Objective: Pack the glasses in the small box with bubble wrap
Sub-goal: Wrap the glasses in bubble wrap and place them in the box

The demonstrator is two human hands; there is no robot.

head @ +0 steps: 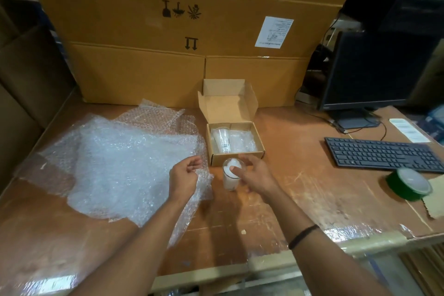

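While our left hand (186,176) grips the bubble wrap (125,158) at nine o'clock of the small box (236,159), our right hand (255,173) grasps the wrap-stuffed glass (228,182) standing upright at its six o'clock.

We see a worn brown wooden tabletop (300,175), scuffed, with pale scratches. Left half: loose sheets of clear bubble wrap (115,163), overlapping and reaching the near edge. Centre: small cardboard box (217,160), lid up. Just in front of it stands an upright glass (229,181) stuffed with white filling. Back: large stacked cartons (144,31) stand on the tabletop. Right: black keyboard (382,154), with a monitor (374,69) on its stand behind it and a white printed label sheet (408,130) beside that. Near the right edge are a green tape roll (408,184) and a cardboard scrap (437,197).
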